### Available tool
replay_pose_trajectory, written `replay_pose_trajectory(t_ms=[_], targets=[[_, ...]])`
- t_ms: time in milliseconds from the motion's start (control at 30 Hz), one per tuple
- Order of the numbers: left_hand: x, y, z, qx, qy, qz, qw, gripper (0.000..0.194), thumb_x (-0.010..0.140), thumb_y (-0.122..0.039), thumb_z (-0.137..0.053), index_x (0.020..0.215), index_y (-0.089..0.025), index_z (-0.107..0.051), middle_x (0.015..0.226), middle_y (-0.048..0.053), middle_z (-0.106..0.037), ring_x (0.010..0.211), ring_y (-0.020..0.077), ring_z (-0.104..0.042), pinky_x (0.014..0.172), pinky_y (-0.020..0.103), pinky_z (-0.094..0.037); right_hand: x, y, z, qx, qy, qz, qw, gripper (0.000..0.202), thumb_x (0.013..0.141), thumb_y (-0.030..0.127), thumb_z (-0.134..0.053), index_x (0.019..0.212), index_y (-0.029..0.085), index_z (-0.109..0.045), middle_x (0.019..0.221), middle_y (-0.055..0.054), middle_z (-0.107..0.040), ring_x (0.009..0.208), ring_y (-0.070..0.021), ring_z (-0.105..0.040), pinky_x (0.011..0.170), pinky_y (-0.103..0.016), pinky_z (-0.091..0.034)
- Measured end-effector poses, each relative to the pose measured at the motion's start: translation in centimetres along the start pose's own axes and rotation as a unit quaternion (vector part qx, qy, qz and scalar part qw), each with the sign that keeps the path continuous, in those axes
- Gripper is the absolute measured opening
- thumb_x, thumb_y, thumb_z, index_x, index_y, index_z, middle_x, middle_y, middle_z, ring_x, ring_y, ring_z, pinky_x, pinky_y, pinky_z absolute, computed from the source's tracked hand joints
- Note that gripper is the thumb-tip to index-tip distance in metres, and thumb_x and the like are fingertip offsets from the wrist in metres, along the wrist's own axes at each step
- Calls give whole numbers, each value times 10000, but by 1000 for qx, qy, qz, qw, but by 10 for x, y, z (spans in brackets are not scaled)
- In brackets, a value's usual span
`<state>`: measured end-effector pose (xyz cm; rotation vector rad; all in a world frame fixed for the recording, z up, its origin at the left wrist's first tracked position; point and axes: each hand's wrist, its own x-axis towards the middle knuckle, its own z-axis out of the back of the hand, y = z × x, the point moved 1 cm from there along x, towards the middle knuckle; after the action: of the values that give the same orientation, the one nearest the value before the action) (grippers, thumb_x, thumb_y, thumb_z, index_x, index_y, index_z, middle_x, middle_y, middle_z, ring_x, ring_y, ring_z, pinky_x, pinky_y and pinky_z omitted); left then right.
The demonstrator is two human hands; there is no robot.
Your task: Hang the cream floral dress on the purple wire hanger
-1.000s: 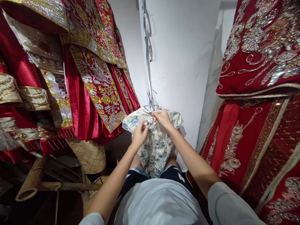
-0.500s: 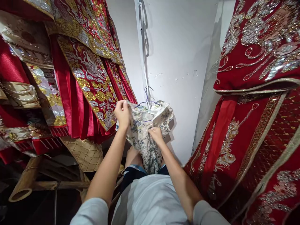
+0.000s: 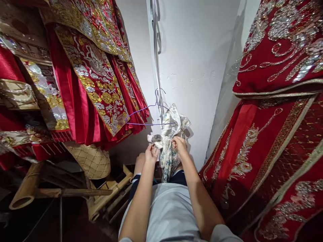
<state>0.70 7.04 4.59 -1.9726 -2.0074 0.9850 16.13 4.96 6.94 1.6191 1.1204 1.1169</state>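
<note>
The blouse [image 3: 167, 166] is hanging half off the hanger [image 3: 150, 124]: the left side is lying clear, the right shoulder is apparently staying on, so that side is remaining. Left hand [image 3: 151, 153] and right hand [image 3: 179, 145] are each pinching its cloth, below the hanger.

A thin purple hanger [image 3: 148, 124] carries the garment [image 3: 168, 161]. The right end of the hanger goes into the garment, and the left end is outside the cloth. Most of the cloth hangs in folds below the lower bar of the hanger. The hook of the hanger is at a narrow white strip [image 3: 156, 67], which runs upward along the wall [image 3: 194, 50] above the hanger; how the hook is fixed there, I cannot tell. Lower than the hanger, and to its left, is a bamboo frame [image 3: 108, 198]; the place under it is too dark to see clearly.
</note>
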Motion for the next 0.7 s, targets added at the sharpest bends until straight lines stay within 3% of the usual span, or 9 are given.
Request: replay_pose_trajectory(t_ms=[100, 200, 267, 367, 467, 567, 633, 700], targets=[[-12, 9, -17, 21, 64, -42, 997, 70, 868, -157, -591, 807, -180, -615, 820, 30, -671, 828, 138, -661, 848, 256, -500, -1, -1, 9, -41, -26, 25, 999, 217, 670, 373, -646, 572, 209, -542, 491, 27, -499, 484, -123, -414, 498, -258, -333], [-27, 3, -35, 119, 199, -165, 959, 90, 813, -257, -690, 821, -174, -658, 859, 23, -675, 836, 137, -634, 821, 230, -475, -4, 3, 8, -103, -21, 99, 989, 285, 707, 469, -706, 736, 195, -635, 760, -33, -649, 724, -183, -558, 687, -289, -442], [-39, -1, -42, 206, 263, -260, 906, 186, 799, -349, -717, 856, -176, -685, 861, 21, -663, 825, 140, -608, 806, 230, -461, -9, 5, 4, -95, 50, 115, 988, 351, 776, 542, -661, 884, 209, -658, 933, -51, -676, 884, -213, -597, 813, -318, -462], [-51, -4, -48, 286, 282, -333, 853, 260, 832, -433, -680, 915, -187, -696, 896, 35, -662, 870, 165, -602, 829, 257, -456, -17, 6, -4, 12, 201, 31, 979, 393, 851, 593, -578, 1025, 247, -646, 1004, -47, -683, 953, -223, -626, 841, -336, -482], [-56, -10, -50, 332, 289, -367, 819, 280, 842, -463, -660, 914, -195, -693, 1072, 81, -648, 1055, 212, -589, 895, 285, -453, -23, 10, -9, 43, 289, -26, 956, 361, 758, 457, -730, 1028, 231, -654, 950, -34, -697, 897, -215, -643, 822, -329, -494], [-57, -20, -45, 398, 336, -335, 785, 325, 837, -497, -659, 1003, -218, -687, 1206, 94, -608, 1152, 234, -557, 936, 307, -448, -22, 21, -8, -24, 317, -37, 947, 289, 611, 244, -797, 864, 171, -679, 781, -9, -682, 742, -181, -625, 728, -293, -485], [-57, -26, -33, 461, 388, -250, 758, 400, 873, -559, -587, 1081, -227, -671, 1094, 84, -651, 1039, 230, -596, 905, 331, -464, -17, 31, -2, -62, 309, -34, 948, 152, 602, 214, -741, 708, 155, -650, 650, 9, -631, 615, -149, -571, 612, -263, -444], [-55, -34, -13, 555, 425, -159, 697, 469, 869, -623, -546, 1016, -203, -694, 908, 65, -672, 883, 226, -605, 825, 334, -478, -8, 43, 6, -88, 293, 0, 952, 96, 606, 212, -679, 596, 161, -598, 562, 24, -570, 537, -125, -508, 539, -246, -387]])
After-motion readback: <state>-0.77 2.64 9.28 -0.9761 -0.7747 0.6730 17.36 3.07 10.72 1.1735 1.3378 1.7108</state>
